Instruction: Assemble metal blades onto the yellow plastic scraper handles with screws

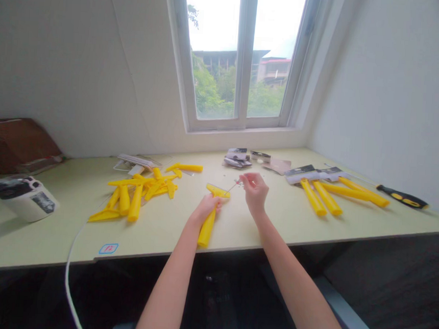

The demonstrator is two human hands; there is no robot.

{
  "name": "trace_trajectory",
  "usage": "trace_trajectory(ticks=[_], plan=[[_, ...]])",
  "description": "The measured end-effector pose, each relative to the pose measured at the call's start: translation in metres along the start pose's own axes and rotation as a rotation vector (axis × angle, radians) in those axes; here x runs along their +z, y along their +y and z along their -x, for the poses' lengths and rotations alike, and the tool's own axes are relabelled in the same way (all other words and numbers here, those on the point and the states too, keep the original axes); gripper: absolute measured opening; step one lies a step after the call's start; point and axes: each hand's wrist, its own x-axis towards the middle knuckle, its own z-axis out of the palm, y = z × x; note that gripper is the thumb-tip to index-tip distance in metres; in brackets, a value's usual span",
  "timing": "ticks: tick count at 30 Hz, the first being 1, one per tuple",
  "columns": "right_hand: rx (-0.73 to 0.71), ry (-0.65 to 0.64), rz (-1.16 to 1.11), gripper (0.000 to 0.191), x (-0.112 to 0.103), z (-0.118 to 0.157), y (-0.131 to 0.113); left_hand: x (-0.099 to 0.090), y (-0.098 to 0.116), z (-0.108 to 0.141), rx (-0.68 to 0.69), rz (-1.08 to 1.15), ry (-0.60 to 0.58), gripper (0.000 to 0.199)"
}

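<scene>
Forearms (173,290) converge forward, left grip (207,208) around yellow tool (207,231).

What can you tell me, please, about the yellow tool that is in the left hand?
The yellow tool looks like smooth plastic, with a thick, rounded handle and a wider, flared head. The head points away from the person, and the handle's end is near the front edge of the table. The left hand grips it below the head, hiding part of it. A thin rod from the right hand reaches toward the head; whether they touch is unclear.
</scene>
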Motion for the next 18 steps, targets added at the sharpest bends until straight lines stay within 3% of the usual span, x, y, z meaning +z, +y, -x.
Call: trace_trajectory(ticks=[6,10,15,18], plan=[[0.01,0.07,0.025,0.028,0.0005,0.0005,-0.0008,-0.0005,-0.0022,-0.0025,0.003,-0.001,0.013,0.008],[0.004,-0.021,0.007,0.026,0.0004,-0.0007,-0.0019,-0.0022,-0.0066,-0.0068,-0.003,-0.029,0.023,0.008],[-0.088,-0.007,0.155,0.024,0.0001,-0.0003,-0.0023,-0.0018,-0.0059,-0.0064,-0.012,0.013,0.026,0.007],[-0.104,-0.113,0.12,0.018,0.0005,0.0007,-0.001,-0.0012,-0.0052,-0.0054,-0.007,0.032,0.021,0.007]])
